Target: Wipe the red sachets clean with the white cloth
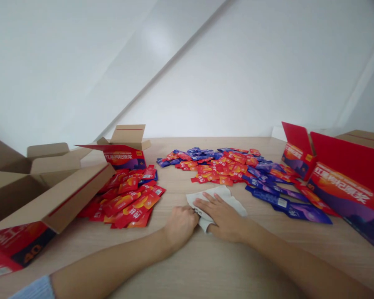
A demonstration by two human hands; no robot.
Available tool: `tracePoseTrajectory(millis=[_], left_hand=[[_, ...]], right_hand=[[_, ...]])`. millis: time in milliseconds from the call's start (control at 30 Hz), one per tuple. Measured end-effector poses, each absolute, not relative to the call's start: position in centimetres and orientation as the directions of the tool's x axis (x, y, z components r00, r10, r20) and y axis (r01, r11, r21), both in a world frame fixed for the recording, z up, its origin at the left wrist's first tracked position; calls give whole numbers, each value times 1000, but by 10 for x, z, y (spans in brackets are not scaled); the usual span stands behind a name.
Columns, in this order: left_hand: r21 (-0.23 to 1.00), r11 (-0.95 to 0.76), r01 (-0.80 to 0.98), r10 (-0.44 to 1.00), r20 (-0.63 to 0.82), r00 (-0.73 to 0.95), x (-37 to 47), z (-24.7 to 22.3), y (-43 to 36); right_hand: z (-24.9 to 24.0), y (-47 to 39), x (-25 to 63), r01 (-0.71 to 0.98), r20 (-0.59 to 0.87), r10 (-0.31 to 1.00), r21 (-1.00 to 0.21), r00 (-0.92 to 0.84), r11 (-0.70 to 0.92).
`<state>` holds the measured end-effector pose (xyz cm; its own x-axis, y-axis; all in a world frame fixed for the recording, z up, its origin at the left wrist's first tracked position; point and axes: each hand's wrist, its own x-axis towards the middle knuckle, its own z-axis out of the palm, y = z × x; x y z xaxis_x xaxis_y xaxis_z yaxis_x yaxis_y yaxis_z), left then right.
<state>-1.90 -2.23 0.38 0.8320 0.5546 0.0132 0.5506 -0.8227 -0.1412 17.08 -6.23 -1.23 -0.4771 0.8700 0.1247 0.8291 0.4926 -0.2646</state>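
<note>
A light grey cloth (pixel 237 204) lies crumpled on the wooden table in front of me. My right hand (pixel 224 216) rests flat on top of it, fingers stretched out and slightly apart. Just beside the cloth's left edge, my left hand (pixel 182 226) is curled closed with its knuckles up. A small dark edge shows by its fingers, but what they grip is hidden. Beyond the cloth, red and purple-blue sachets (pixel 220 168) lie in a loose spread. More red sachets (pixel 131 203) are heaped to the left of my hands.
At the left stands a large open carton (pixel 77 199) with raised flaps; a smaller open box (pixel 124 155) is behind it. Two red boxes, a smaller one (pixel 299 160) and a larger one (pixel 345 191), stand at the right. A white wall (pixel 237 83) rises behind the table (pixel 199 265).
</note>
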Motion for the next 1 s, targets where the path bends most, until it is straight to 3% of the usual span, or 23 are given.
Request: tracePoseTrajectory(millis=[400, 667, 867, 1000], left_hand=[[-144, -781, 608, 624, -124, 772, -22, 17, -46], [-134, -590, 796, 805, -25, 592, -25, 25, -45], [-116, -580, 806, 815, -103, 571, -32, 24, -51], [-103, -675, 730, 737, -63, 673, -36, 15, -45]], right_hand=[[-7, -66, 159, 732, 169, 778, -266, -605, 628], [-6, -57, 155, 752, 165, 789, -242, -592, 614], [-14, -59, 166, 691, 165, 746, -291, -645, 661], [-26, -57, 167, 700, 195, 742, -247, -641, 670]])
